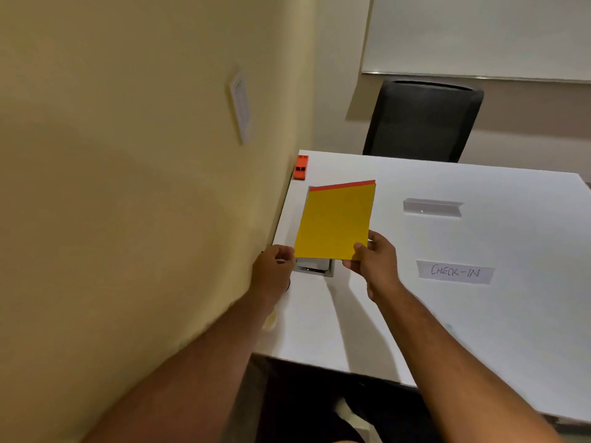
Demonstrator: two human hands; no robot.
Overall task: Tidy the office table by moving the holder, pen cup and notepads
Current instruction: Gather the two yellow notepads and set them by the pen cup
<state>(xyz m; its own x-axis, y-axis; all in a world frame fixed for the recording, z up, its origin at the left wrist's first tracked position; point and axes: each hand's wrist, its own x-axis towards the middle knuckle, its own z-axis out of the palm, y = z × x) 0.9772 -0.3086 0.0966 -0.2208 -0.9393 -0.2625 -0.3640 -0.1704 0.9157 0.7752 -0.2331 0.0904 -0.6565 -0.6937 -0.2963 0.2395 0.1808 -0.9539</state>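
Notepads (335, 220): yellow over orange, held above table's (479, 314) wall-side edge, over grey cable box (315, 269).
Long axis: running away from the person.
Right hand (375, 262): pinching near right corner.
Left hand (273, 266): closed at near left corner; grip unclear.
Nearer: both equal.
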